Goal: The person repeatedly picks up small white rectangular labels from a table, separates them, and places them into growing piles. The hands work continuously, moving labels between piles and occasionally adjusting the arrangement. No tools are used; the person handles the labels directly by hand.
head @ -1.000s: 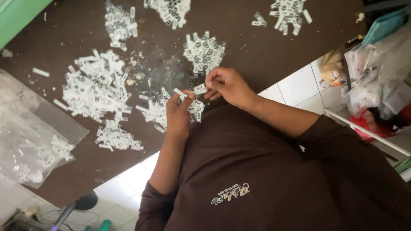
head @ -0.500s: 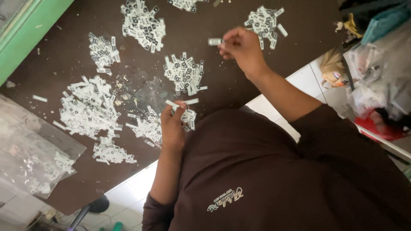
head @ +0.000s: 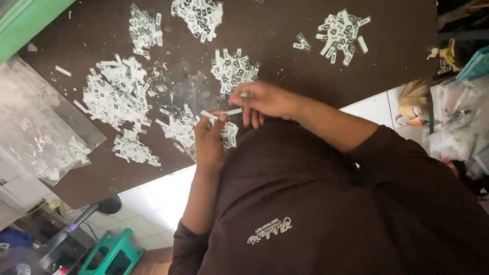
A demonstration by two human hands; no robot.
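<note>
Mid-frame, the left hand (head: 209,140) pinches a white strip (head: 220,114) while the right hand (head: 262,102) grips its other end. Best kept low over the counter (head: 285,66), near the pile (head: 181,130), grip light.

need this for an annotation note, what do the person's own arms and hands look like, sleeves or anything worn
Both hands are bare: no gloves on the left hand or the right hand, and no ring or watch can be made out. The forearms are uncovered. Dark brown sleeves are pushed up towards the elbows, part of a dark brown top with a small pale emblem on its front.
</note>
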